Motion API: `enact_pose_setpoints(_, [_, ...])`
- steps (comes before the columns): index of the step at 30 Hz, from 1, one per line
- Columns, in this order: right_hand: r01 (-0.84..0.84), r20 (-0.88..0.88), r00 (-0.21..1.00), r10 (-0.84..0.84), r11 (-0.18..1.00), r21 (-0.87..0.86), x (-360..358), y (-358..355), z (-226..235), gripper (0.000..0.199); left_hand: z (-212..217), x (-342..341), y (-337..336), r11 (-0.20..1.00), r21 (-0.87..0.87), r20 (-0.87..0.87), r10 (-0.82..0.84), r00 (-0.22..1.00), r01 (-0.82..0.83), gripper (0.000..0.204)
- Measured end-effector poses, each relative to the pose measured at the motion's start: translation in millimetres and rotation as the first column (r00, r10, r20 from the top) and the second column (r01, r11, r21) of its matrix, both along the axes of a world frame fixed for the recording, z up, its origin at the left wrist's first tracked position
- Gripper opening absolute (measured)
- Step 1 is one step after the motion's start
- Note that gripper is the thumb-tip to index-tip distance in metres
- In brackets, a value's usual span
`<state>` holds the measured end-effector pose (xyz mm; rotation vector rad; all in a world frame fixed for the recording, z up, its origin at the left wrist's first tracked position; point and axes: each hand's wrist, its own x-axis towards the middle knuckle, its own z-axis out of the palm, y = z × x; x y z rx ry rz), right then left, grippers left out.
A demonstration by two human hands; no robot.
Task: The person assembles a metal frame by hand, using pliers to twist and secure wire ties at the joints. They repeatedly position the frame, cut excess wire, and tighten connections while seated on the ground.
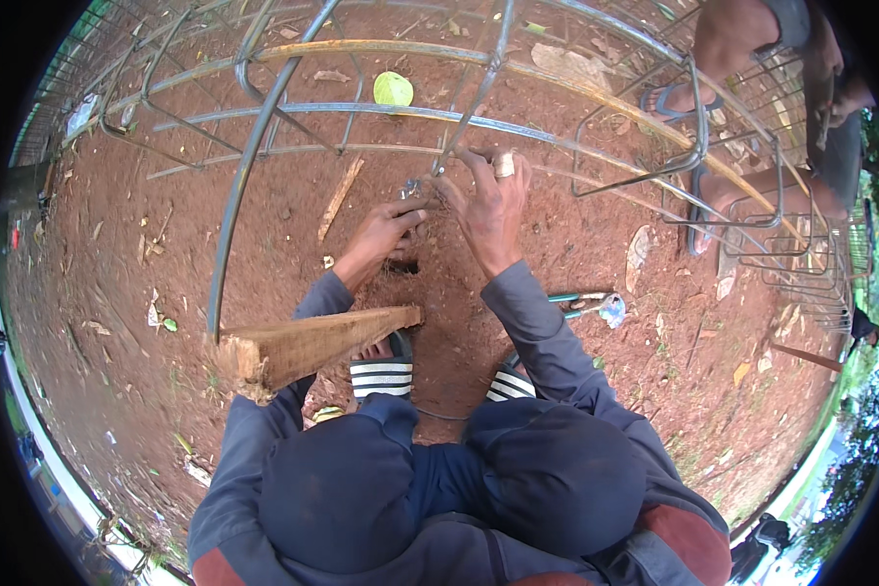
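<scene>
Two knees in dark trousers fill the near edge, with striped sandals (382,372) planted on the red dirt ground (117,322) just beyond them. A rough wooden beam (313,347) juts across the left knee, its splintered end toward the left. Farther out, the left hand (379,234) closes its fingers on a small metal tool (410,188) at a joint of the steel bar cage (264,117). The right hand (488,210) is just beside it, fingers pinched on the thin wire at the same crossing, directly under an upright bar. The joint lies between the two hands, touching both sets of fingers. Judging from this, the tool could slip off the wire and jab the right fingers, since they sit so close. Pliers with green handles (581,301) lie on the ground to the right. Beyond the cage, another person's sandalled feet (674,98) stand among the bars.
</scene>
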<state>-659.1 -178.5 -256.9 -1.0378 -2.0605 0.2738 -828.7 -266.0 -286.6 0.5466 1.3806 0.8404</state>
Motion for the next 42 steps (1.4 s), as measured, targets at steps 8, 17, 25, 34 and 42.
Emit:
enact_pose_setpoints(8, [0.014,-0.044,0.999,-0.016,0.999,-0.031,0,3,-3,0.042,5,14,20,0.987,0.128,0.028,0.091,0.995,-0.094,0.036])
enact_pose_setpoints(17, [0.06,-0.019,0.998,-0.063,0.985,-0.16,-6,5,6,0.061,-21,18,26,0.937,0.315,-0.065,0.18,0.982,-0.151,0.027])
enact_pose_setpoints(25, [0.044,-0.013,0.999,-0.045,0.992,-0.117,-3,-2,2,0.04,-4,12,19,0.818,0.538,-0.529,0.142,0.837,0.201,0.025])
enact_pose_setpoints(34, [0.047,-0.041,0.998,-0.053,0.989,-0.142,-3,-2,0,0.042,21,7,12,0.666,0.631,-0.693,0.253,0.675,0.398,0.017])
enact_pose_setpoints(42, [0.049,-0.028,0.998,-0.055,0.984,-0.172,-3,1,0,0.042,8,17,19,0.738,0.642,-0.581,0.289,0.761,0.21,0.014])
